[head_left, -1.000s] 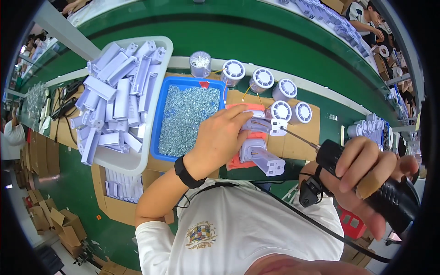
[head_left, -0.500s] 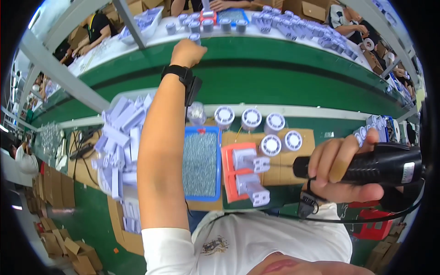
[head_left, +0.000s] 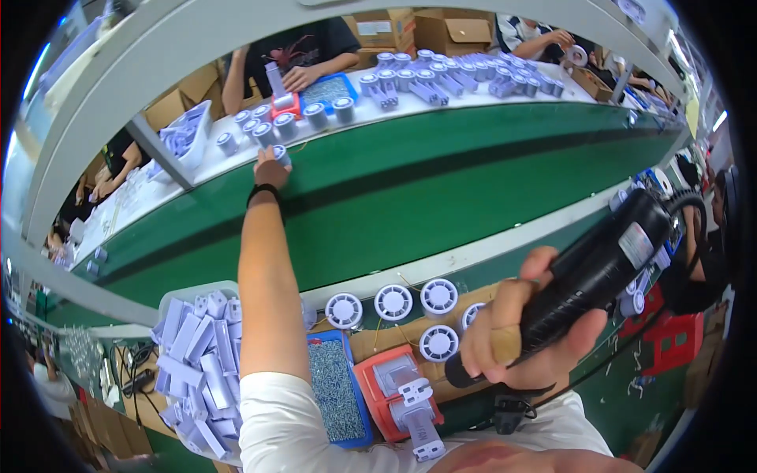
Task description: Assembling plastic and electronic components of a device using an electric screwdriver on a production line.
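My left hand (head_left: 270, 172) reaches across the green belt to its far side, its fingers closed around a round lavender fan head (head_left: 281, 155). A black electric screwdriver (head_left: 587, 276) is in my right hand (head_left: 512, 327), tilted, with its nose toward the lower left; its bit cannot be made out. Left of that nose, a red fixture (head_left: 377, 404) carries two lavender handle parts (head_left: 418, 427). Several fan heads (head_left: 393, 303) with thin wires stand behind the fixture. Next to it lies a blue tray (head_left: 365, 418) of small screws.
A pale bin (head_left: 167, 306) heaped with lavender handle pieces (head_left: 185, 370) stands left of my forearm. Beyond the green belt (head_left: 394, 189), a person sits at a white table holding rows of fan units (head_left: 426, 87). A grey frame bar (head_left: 158, 150) crosses the left side.
The view has tilted up and turned, showing more of the far table. My right hand has swung the screwdriver off the handle parts, tilting it. My left hand stays at the belt's far side.
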`<state>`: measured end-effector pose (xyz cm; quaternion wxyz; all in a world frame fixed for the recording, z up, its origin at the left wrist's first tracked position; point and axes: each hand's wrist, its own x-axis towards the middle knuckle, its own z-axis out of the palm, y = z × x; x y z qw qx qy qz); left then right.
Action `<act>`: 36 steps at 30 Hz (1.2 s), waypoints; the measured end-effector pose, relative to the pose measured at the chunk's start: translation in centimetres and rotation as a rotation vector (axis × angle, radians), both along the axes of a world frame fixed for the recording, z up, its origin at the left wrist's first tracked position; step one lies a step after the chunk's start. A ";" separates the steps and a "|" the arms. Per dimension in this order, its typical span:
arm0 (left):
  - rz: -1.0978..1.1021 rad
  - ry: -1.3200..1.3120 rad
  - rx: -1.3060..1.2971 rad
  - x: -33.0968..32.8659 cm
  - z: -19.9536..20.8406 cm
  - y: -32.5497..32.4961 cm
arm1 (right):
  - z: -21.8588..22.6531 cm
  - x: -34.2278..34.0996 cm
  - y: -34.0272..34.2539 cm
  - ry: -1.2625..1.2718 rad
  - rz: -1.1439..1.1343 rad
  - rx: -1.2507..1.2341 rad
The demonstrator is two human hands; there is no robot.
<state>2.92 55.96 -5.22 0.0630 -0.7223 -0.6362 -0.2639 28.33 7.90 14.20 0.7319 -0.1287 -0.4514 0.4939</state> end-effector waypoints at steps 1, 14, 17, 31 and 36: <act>-0.127 -0.077 0.008 -1.9 0.0 1.3 | -0.1 -0.3 0.3 0.010 0.017 -0.024; -1.172 -0.126 -0.456 17.6 13.0 -21.5 | -0.6 -1.0 0.9 -0.037 -0.042 -0.160; -1.387 -0.739 -0.753 20.4 10.2 -27.9 | -0.4 -2.2 0.4 -0.056 0.016 -0.139; -1.276 -1.176 -0.667 15.2 13.3 -35.3 | -1.0 -3.2 -0.5 -0.114 0.109 -0.117; -0.655 -0.219 -0.096 6.1 19.9 -38.1 | -0.8 -2.0 -0.6 -0.149 0.008 -0.071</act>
